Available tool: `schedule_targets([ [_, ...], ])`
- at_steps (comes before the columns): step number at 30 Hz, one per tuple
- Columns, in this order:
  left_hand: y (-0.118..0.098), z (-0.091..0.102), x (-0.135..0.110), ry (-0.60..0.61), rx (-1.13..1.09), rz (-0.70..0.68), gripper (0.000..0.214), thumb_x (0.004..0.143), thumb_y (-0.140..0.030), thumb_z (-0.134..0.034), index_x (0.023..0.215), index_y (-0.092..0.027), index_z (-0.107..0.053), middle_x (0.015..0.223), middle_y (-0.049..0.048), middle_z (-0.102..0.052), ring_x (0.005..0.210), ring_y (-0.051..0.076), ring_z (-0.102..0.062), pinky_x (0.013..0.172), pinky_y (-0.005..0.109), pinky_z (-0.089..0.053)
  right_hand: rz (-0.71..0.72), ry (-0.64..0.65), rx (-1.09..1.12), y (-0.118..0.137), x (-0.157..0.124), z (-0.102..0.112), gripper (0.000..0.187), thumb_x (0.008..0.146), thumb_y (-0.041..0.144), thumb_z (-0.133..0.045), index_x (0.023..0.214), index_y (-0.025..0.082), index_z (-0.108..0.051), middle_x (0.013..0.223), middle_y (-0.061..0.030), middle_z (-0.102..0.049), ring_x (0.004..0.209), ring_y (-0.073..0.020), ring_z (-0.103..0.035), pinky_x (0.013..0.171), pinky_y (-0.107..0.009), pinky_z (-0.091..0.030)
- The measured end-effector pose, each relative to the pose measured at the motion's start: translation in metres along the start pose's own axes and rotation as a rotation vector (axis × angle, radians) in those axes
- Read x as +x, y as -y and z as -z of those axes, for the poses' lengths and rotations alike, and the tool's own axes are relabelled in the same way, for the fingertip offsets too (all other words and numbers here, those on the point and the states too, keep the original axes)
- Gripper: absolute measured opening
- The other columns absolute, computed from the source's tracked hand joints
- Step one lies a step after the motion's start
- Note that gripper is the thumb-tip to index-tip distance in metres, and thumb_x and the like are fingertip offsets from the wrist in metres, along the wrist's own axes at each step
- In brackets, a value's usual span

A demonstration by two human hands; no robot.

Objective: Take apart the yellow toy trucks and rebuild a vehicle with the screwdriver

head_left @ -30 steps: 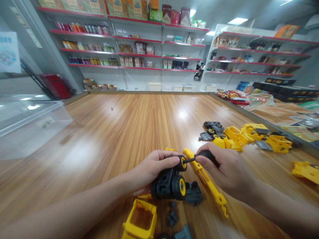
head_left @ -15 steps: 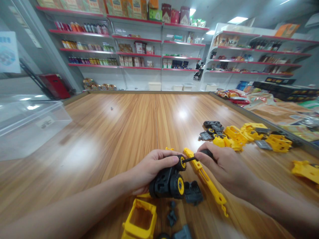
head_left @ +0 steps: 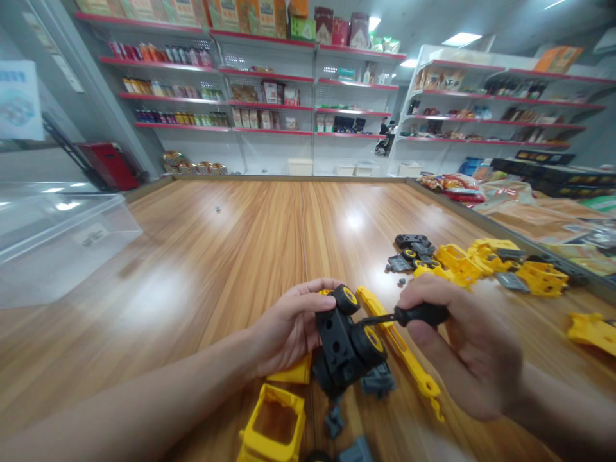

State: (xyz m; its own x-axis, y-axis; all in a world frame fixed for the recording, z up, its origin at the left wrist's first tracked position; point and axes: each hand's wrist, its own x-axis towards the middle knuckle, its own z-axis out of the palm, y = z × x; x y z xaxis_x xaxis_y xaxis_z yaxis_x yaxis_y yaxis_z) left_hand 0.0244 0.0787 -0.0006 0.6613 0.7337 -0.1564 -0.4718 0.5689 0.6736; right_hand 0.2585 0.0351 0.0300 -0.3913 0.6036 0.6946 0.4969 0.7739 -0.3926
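Observation:
My left hand [head_left: 293, 321] is closed around a black toy chassis [head_left: 337, 343] with black tyres and yellow hubs, held tilted above the table. In my right hand [head_left: 466, 340] is a black-handled screwdriver [head_left: 418, 314]. Its tip points left and reaches the chassis near the lower right wheel [head_left: 373, 345]; whether it touches a screw I cannot tell. Behind the screwdriver's shaft lies a long yellow toy boom [head_left: 414, 362] with a hook. Below the chassis are a yellow cab frame [head_left: 272, 423], a small grey part [head_left: 335, 421] and a dark grey piece [head_left: 378, 382], partly hidden.
Several yellow and grey toy parts [head_left: 457, 263] lie in a heap at the right, with another yellow part [head_left: 591, 330] nearer the right edge. A clear plastic bin [head_left: 62, 250] stands at the left. Stocked shelves [head_left: 269, 102] line the back; bagged goods [head_left: 510, 192] lie beyond the right edge.
The screwdriver has come away from the upper wheel's hub and moved down to the lower wheel. My left hand has turned the chassis, showing more of its flat side.

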Motion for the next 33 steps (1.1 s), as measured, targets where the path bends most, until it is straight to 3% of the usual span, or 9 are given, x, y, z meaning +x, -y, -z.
schedule_targets([
  [3, -0.001, 0.0, 0.0, -0.012, -0.013, -0.03, 0.025, 0.082, -0.011, -0.058, 0.106, -0.016, -0.06, 0.098, 0.0088, -0.066, 0.082, 0.017, -0.067, 0.072, 0.027, -0.056, 0.103, -0.038, 0.169, 0.004, -0.003, 0.0, 0.041, 0.072, 0.0, -0.056, 0.109, 0.016, -0.053, 0.095, -0.0076, -0.058, 0.086, -0.022, -0.059, 0.072, -0.037, -0.05],
  [7, -0.002, -0.001, 0.0, -0.035, -0.044, -0.062, 0.031, 0.083, -0.011, -0.051, 0.113, -0.016, -0.059, 0.099, 0.0097, -0.065, 0.082, 0.017, -0.067, 0.065, 0.023, -0.057, 0.125, -0.109, 0.209, 0.01, -0.001, 0.004, 0.047, 0.069, -0.005, -0.053, 0.112, 0.016, -0.052, 0.1, -0.0091, -0.057, 0.093, -0.0232, -0.058, 0.075, -0.037, -0.051],
  [9, -0.003, -0.001, 0.0, -0.049, -0.049, -0.077, 0.023, 0.085, -0.011, -0.05, 0.105, -0.016, -0.06, 0.094, 0.0081, -0.064, 0.077, 0.015, -0.066, 0.061, 0.022, -0.057, 0.176, -0.021, 0.209, 0.012, 0.001, 0.007, 0.049, 0.072, -0.004, -0.05, 0.117, 0.014, -0.053, 0.102, -0.0102, -0.058, 0.094, -0.0235, -0.059, 0.078, -0.039, -0.051],
  [13, -0.003, -0.001, 0.0, -0.109, -0.041, -0.077, 0.01, 0.089, -0.015, -0.053, 0.097, -0.016, -0.059, 0.087, 0.0053, -0.062, 0.07, 0.013, -0.064, 0.057, 0.021, -0.057, 0.188, 0.309, 0.146, 0.013, 0.006, 0.009, 0.045, 0.081, 0.001, -0.045, 0.12, 0.02, -0.056, 0.099, -0.0076, -0.062, 0.085, -0.0195, -0.061, 0.074, -0.034, -0.051],
  [18, 0.0, 0.0, 0.002, -0.148, -0.039, -0.034, 0.022, 0.089, -0.03, -0.062, 0.104, -0.015, -0.064, 0.091, 0.0073, -0.066, 0.074, 0.015, -0.065, 0.063, 0.025, -0.057, 0.24, 0.558, 0.093, 0.011, 0.012, 0.004, 0.046, 0.078, 0.009, -0.046, 0.122, 0.021, -0.055, 0.09, -0.0054, -0.062, 0.074, -0.0193, -0.059, 0.064, -0.033, -0.045],
  [21, 0.003, 0.001, 0.003, -0.129, -0.079, -0.035, 0.028, 0.089, -0.035, -0.062, 0.103, -0.012, -0.066, 0.092, 0.0086, -0.068, 0.077, 0.016, -0.065, 0.068, 0.025, -0.056, 0.286, 0.531, 0.026, 0.01, 0.009, -0.002, 0.059, 0.075, 0.009, -0.049, 0.134, 0.015, -0.046, 0.086, -0.0063, -0.062, 0.073, -0.0211, -0.058, 0.063, -0.034, -0.044],
  [25, 0.006, 0.004, 0.003, -0.033, -0.053, -0.075, 0.03, 0.09, -0.038, -0.06, 0.095, -0.01, -0.068, 0.078, 0.0063, -0.065, 0.062, 0.01, -0.059, 0.052, 0.018, -0.048, 0.107, 0.353, -0.09, 0.005, 0.001, -0.011, 0.072, 0.081, 0.01, -0.053, 0.148, 0.01, -0.027, 0.085, -0.0053, -0.061, 0.078, -0.0214, -0.058, 0.07, -0.035, -0.045],
  [28, 0.006, 0.005, 0.002, 0.056, 0.0, -0.069, 0.025, 0.092, -0.03, -0.057, 0.095, -0.008, -0.067, 0.073, 0.006, -0.063, 0.058, 0.009, -0.058, 0.053, 0.017, -0.047, -0.01, 0.268, -0.135, -0.001, -0.002, -0.016, 0.064, 0.085, 0.015, -0.056, 0.145, 0.017, -0.035, 0.084, -0.0029, -0.061, 0.076, -0.0191, -0.057, 0.067, -0.032, -0.045],
  [33, 0.002, 0.002, 0.001, 0.138, -0.003, -0.043, 0.024, 0.085, -0.013, -0.059, 0.107, -0.005, -0.064, 0.086, 0.0135, -0.068, 0.071, 0.016, -0.067, 0.069, 0.024, -0.056, -0.102, 0.203, -0.151, -0.005, -0.004, -0.02, 0.051, 0.087, 0.018, -0.059, 0.136, 0.022, -0.044, 0.076, 0.001, -0.059, 0.067, -0.0151, -0.057, 0.061, -0.028, -0.042],
])
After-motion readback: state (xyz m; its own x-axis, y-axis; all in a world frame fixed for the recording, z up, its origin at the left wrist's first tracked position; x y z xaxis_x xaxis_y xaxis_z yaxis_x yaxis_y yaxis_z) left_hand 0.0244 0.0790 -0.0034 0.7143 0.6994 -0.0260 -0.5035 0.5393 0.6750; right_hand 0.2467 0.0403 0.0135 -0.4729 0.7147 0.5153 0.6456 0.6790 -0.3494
